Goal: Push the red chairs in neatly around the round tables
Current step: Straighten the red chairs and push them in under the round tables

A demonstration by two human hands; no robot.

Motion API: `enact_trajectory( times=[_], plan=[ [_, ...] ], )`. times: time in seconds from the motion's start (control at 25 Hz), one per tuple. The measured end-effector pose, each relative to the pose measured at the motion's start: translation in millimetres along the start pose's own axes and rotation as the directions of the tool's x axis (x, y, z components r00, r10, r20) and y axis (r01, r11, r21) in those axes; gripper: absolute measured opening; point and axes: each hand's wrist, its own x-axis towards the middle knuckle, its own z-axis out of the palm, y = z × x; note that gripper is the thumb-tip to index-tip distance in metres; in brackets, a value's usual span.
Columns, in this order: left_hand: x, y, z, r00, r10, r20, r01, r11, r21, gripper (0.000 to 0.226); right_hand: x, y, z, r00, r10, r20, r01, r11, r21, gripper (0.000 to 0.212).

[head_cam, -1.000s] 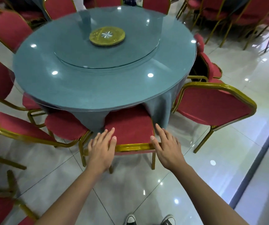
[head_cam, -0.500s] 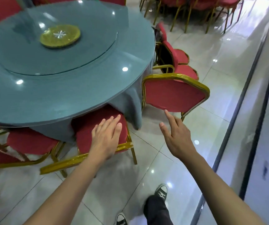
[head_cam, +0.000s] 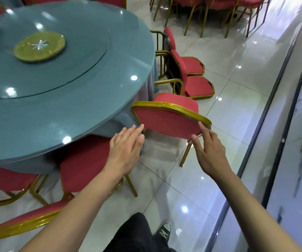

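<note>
A round table (head_cam: 37,115) with a blue-grey cloth and glass top fills the upper left. A red chair with a gold frame (head_cam: 166,121) stands at its right edge, backrest toward me. My right hand (head_cam: 208,151) touches the backrest's right corner with its fingertips, fingers apart. My left hand (head_cam: 126,148) is flat and spread, its fingertips just reaching the backrest's lower left corner. Below my left hand, another red chair (head_cam: 84,160) sits tucked under the table's rim.
Two more red chairs (head_cam: 192,77) stand askew further along the table's right side. A chair back (head_cam: 22,222) lies low at the bottom left. More chairs (head_cam: 210,8) crowd the top. A dark wall trim (head_cam: 252,157) runs along the right. My shoe (head_cam: 164,231) is below.
I have turned right from the tucked-in chair. Both hands left its back and moved to the neighbouring chair's backrest; the table has shifted left in view.
</note>
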Motion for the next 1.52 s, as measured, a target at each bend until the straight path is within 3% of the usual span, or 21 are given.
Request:
enact_trajectory(
  times=[0.28,0.6,0.96,1.12,1.28,1.4,1.52],
  plan=[
    [113,13,19,0.996,0.090,0.016,-0.091,0.995,0.051,0.062,88,25,-16,0.999,0.047,-0.009,-0.048,0.997,-0.056,0.062],
    [192,2,31,0.989,0.146,0.023,-0.148,0.981,0.129,0.067,165,21,-18,0.999,0.040,0.016,-0.038,0.992,-0.124,0.063],
    [244,-5,40,0.990,0.049,0.133,-0.070,0.984,0.163,0.076,183,38,-2,0.992,0.061,0.113,-0.047,0.991,-0.125,0.062],
    [256,1,52,0.982,-0.031,0.187,-0.002,0.984,0.176,0.086,185,43,-1,0.988,-0.079,0.130,0.101,0.980,-0.171,0.050],
    [252,8,59,0.989,-0.076,0.125,0.056,0.986,0.154,0.089,178,50,14,0.954,0.050,0.296,-0.013,0.992,-0.128,0.068],
    [244,16,62,0.988,-0.124,0.090,0.107,0.979,0.171,0.087,175,54,20,0.965,0.088,0.246,-0.092,0.996,0.003,0.075],
    [225,25,70,0.981,-0.186,0.062,0.176,0.974,0.143,0.086,170,65,15,0.982,0.037,0.186,-0.051,0.996,0.070,0.073]
  ],
)
